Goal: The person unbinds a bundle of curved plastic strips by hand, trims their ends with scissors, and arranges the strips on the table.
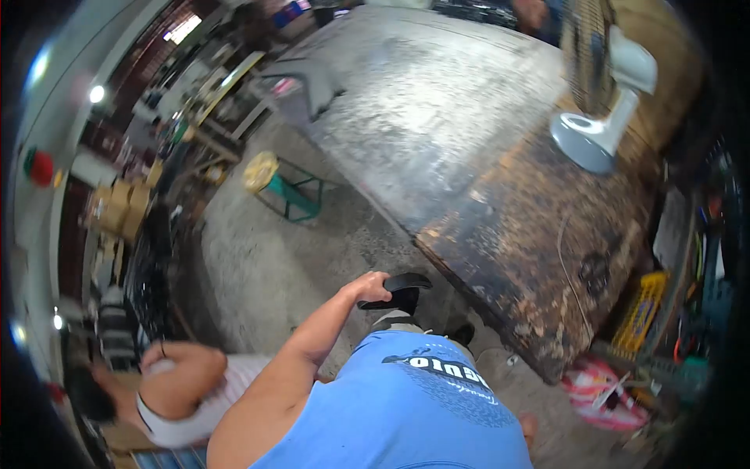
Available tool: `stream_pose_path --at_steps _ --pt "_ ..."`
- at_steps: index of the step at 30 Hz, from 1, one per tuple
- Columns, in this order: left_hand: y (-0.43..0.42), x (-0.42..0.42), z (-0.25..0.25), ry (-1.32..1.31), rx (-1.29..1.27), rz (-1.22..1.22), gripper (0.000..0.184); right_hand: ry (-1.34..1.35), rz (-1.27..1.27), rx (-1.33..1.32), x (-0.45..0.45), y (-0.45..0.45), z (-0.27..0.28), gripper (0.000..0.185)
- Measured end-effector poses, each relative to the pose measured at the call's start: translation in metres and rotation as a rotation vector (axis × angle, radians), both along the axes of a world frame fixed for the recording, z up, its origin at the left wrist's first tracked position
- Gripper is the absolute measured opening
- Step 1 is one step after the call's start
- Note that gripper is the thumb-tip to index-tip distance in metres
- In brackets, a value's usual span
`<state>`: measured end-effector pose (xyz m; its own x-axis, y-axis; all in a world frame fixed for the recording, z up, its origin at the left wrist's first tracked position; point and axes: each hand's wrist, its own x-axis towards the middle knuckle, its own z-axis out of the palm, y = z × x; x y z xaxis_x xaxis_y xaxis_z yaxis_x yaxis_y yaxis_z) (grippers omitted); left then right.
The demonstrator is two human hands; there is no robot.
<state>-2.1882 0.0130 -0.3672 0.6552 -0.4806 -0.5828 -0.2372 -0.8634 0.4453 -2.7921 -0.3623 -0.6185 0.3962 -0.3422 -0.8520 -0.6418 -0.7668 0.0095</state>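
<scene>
My left hand (372, 288) reaches forward in front of my blue shirt, its fingers closed on a black curved piece (408, 281). The piece is smooth and bent like a band, but its exact kind is unclear. It is held above the floor, to the left of the worn table's near corner. At the right side of my shirt only a small patch of skin (530, 428) shows; whether this is my right hand or part of the arm, I cannot tell, and no fingers can be made out.
A large worn table (469, 168) spans the front and right, with a fan (598, 137) on it. A green stool (293, 191) stands on the floor. Another person (183, 383) is close on my left. A yellow crate (641, 314) and a pink-white bag (601, 395) lie at right.
</scene>
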Motion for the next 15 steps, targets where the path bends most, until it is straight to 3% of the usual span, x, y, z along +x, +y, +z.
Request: stream_pose_path --at_steps 1,2,3,4,7,8,12,14,15 --pt "-0.001 0.003 0.015 0.05 -0.005 0.048 0.049 -0.007 0.051 -0.007 -0.006 0.017 -0.048 0.042" --pt "0.006 0.01 0.015 0.048 -0.009 0.09 0.049 -0.438 0.187 0.276 -0.017 0.04 -0.101 0.028" --pt "0.013 0.017 0.014 -0.006 -0.091 0.134 0.048 -0.43 0.218 0.281 0.017 0.055 -0.076 0.028" --pt "0.023 0.024 0.013 -0.052 -0.168 0.168 0.047 -0.451 -0.531 0.33 0.095 0.082 0.003 0.023" --pt "0.042 0.053 0.055 0.121 -0.355 0.336 0.037 -0.442 -0.584 0.544 0.28 0.091 0.196 0.023" --pt "0.053 0.062 0.068 0.155 -0.442 0.377 0.034 -0.48 -0.577 0.853 0.304 0.08 0.18 0.029" --pt "0.101 0.088 0.132 0.124 -0.605 0.351 0.034 -0.468 -0.481 1.076 0.455 0.117 0.276 0.039" --pt "0.128 0.087 0.147 0.04 -0.83 0.341 0.035 -0.622 -0.415 1.319 0.525 0.171 0.296 0.056" --pt "0.137 0.088 0.157 0.046 -0.849 0.324 0.035 -0.54 -0.646 1.489 0.556 0.205 0.3 0.061"
